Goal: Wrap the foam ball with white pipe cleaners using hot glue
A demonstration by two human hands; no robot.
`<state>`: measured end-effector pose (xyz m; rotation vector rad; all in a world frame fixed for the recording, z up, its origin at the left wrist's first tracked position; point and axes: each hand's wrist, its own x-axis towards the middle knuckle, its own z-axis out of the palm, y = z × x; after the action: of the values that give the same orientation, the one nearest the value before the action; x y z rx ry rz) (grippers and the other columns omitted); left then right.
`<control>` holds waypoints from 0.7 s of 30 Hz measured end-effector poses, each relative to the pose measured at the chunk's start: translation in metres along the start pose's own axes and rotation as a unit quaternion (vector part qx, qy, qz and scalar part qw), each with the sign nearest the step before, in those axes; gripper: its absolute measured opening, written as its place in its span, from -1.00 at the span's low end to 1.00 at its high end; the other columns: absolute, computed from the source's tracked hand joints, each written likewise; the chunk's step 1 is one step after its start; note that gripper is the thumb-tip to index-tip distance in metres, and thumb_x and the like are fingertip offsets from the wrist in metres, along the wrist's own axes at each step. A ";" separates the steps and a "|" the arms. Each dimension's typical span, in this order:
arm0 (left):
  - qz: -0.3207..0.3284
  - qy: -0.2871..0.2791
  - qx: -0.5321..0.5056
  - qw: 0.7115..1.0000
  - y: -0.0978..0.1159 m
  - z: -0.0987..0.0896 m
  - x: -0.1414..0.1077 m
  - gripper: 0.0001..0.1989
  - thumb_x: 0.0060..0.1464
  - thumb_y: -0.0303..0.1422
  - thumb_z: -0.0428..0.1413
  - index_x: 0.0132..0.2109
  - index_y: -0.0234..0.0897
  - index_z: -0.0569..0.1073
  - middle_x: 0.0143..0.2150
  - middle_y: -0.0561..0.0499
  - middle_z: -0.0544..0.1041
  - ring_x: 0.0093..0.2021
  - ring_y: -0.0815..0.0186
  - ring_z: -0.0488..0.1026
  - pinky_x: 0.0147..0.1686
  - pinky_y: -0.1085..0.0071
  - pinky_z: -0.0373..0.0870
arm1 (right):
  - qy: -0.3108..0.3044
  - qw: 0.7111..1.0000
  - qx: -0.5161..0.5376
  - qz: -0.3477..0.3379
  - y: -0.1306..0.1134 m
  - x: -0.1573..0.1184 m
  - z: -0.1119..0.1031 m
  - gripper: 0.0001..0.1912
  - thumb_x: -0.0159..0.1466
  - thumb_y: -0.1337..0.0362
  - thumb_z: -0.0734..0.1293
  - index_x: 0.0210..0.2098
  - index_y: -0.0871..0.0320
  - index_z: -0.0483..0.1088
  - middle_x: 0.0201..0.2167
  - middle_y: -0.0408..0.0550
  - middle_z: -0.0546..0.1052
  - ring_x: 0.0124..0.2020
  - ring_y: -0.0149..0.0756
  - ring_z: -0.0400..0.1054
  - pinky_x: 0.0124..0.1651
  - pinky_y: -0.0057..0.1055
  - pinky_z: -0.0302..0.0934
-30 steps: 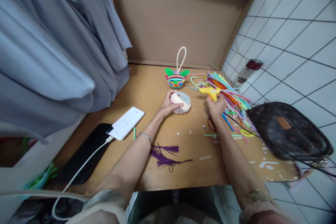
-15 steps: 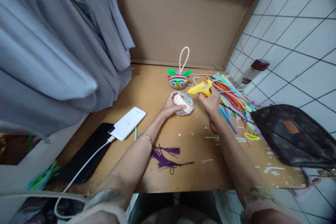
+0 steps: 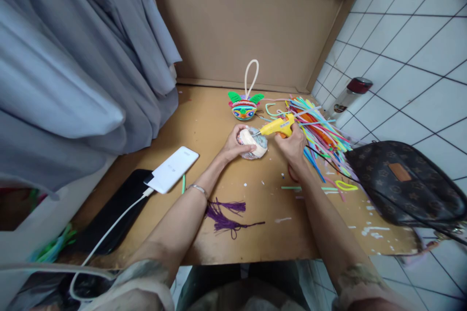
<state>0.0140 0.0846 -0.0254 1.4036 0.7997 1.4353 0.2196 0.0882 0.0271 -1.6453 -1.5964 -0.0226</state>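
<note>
My left hand (image 3: 233, 144) is closed around a rounded craft piece (image 3: 260, 148) with a cream band across it and a grey-blue hollow or surface behind the band. In my right hand (image 3: 293, 145) is a yellow hot glue gun (image 3: 276, 125), its metal nozzle pointing left and touching or nearly touching the piece beside the cream band. Just behind them stands a colourful lion-head ornament (image 3: 244, 109) with green ears and a white loop on top. Nearer to me, purple tassels (image 3: 226, 216) lie on the wooden table (image 3: 255, 248).
A heap of coloured pipe cleaners (image 3: 317, 131) spreads right of my right hand. Beyond it are a red-lidded bottle (image 3: 350, 95) and a brown patterned bag (image 3: 404, 184). On the left lie a white power bank (image 3: 172, 170) with a cable and a black case (image 3: 113, 214). Cardboard (image 3: 248, 24) stands behind.
The view has shifted slightly. The glue gun's nozzle now sits a little lower against the craft piece, and the gun's black cord shows across the bag.
</note>
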 end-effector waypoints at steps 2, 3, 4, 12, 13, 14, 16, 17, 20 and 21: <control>-0.003 -0.003 -0.005 1.000 0.001 0.001 -0.001 -0.15 -0.47 -0.06 0.52 -0.03 -0.24 0.34 0.02 -0.10 0.54 -0.03 0.15 0.52 -0.02 0.27 0.46 | 0.021 1.000 0.004 0.010 0.000 -0.005 0.001 -0.68 0.06 0.12 0.25 -0.22 0.09 0.36 -0.32 0.05 0.54 -0.24 -0.02 0.43 -0.15 -0.18 0.28; -0.005 -0.003 -0.008 1.000 0.001 0.002 -0.001 -0.15 -0.47 -0.07 0.52 -0.03 -0.24 0.35 0.03 -0.10 0.54 -0.04 0.16 0.52 -0.02 0.28 0.46 | 0.033 0.999 0.007 0.015 0.001 -0.008 0.002 -0.70 0.06 0.12 0.24 -0.23 0.09 0.35 -0.33 0.04 0.55 -0.24 -0.03 0.43 -0.15 -0.19 0.28; -0.007 -0.003 -0.009 1.000 0.002 0.003 -0.001 -0.15 -0.48 -0.08 0.53 -0.04 -0.24 0.36 0.03 -0.10 0.54 -0.05 0.17 0.52 -0.03 0.29 0.46 | 0.045 0.999 0.008 0.019 0.001 -0.010 0.002 -0.71 0.05 0.12 0.24 -0.25 0.08 0.34 -0.33 0.04 0.55 -0.25 -0.03 0.43 -0.17 -0.19 0.28; -0.024 0.001 -0.003 1.000 0.008 0.003 -0.002 -0.15 -0.50 -0.10 0.53 -0.03 -0.26 0.39 -0.06 -0.03 0.55 -0.10 0.23 0.50 -0.05 0.36 0.43 | 0.075 0.997 0.007 -0.011 0.006 -0.015 0.009 -0.76 0.01 0.13 0.23 -0.33 0.06 0.27 -0.42 0.02 0.51 -0.36 -0.08 0.39 -0.24 -0.23 0.22; -0.024 0.001 -0.003 1.000 0.008 0.003 -0.002 -0.15 -0.50 -0.10 0.53 -0.03 -0.26 0.39 -0.07 -0.03 0.55 -0.10 0.23 0.50 -0.05 0.36 0.43 | 0.077 0.997 0.004 -0.014 0.006 -0.014 0.010 -0.77 0.01 0.13 0.23 -0.34 0.06 0.26 -0.43 0.02 0.51 -0.36 -0.08 0.38 -0.24 -0.24 0.21; -0.025 0.000 -0.003 1.000 0.008 0.003 -0.002 -0.15 -0.50 -0.10 0.53 -0.03 -0.26 0.39 -0.07 -0.03 0.55 -0.10 0.24 0.50 -0.05 0.36 0.43 | 0.079 0.997 -0.001 -0.016 0.007 -0.014 0.010 -0.78 0.02 0.14 0.23 -0.34 0.06 0.26 -0.43 0.02 0.50 -0.36 -0.08 0.38 -0.25 -0.24 0.20; -0.027 -0.003 -0.005 1.000 0.008 0.003 -0.002 -0.15 -0.50 -0.10 0.53 -0.03 -0.25 0.39 -0.08 -0.03 0.55 -0.11 0.24 0.50 -0.06 0.36 0.43 | 0.081 0.996 -0.014 -0.020 0.007 -0.013 0.010 -0.79 0.02 0.14 0.24 -0.34 0.07 0.27 -0.44 0.02 0.50 -0.36 -0.08 0.37 -0.27 -0.25 0.18; -0.027 -0.004 -0.005 1.000 0.009 0.004 -0.002 -0.15 -0.50 -0.10 0.53 -0.03 -0.25 0.39 -0.08 -0.03 0.55 -0.12 0.24 0.50 -0.06 0.36 0.42 | 0.081 0.996 -0.023 -0.020 0.007 -0.013 0.010 -0.79 0.03 0.15 0.24 -0.34 0.07 0.28 -0.44 0.02 0.50 -0.36 -0.08 0.37 -0.27 -0.26 0.17; -0.026 -0.007 -0.002 1.000 0.009 0.004 -0.002 -0.15 -0.50 -0.09 0.53 -0.03 -0.25 0.39 -0.09 -0.03 0.55 -0.13 0.25 0.49 -0.07 0.37 0.41 | 0.077 0.996 -0.046 -0.020 0.008 -0.014 0.009 -0.77 0.04 0.14 0.27 -0.31 0.09 0.31 -0.42 0.02 0.50 -0.35 -0.08 0.37 -0.29 -0.28 0.14; -0.025 -0.007 0.001 1.000 0.010 0.004 -0.002 -0.16 -0.50 -0.09 0.53 -0.03 -0.26 0.39 -0.10 -0.03 0.55 -0.14 0.25 0.49 -0.08 0.37 0.41 | 0.075 0.996 -0.051 -0.020 0.008 -0.014 0.009 -0.76 0.05 0.14 0.28 -0.29 0.10 0.32 -0.41 0.02 0.51 -0.35 -0.08 0.37 -0.29 -0.28 0.14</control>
<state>0.0161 0.0785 -0.0165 1.3834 0.8217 1.3865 0.2190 0.0830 0.0093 -1.6482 -1.5347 -0.2473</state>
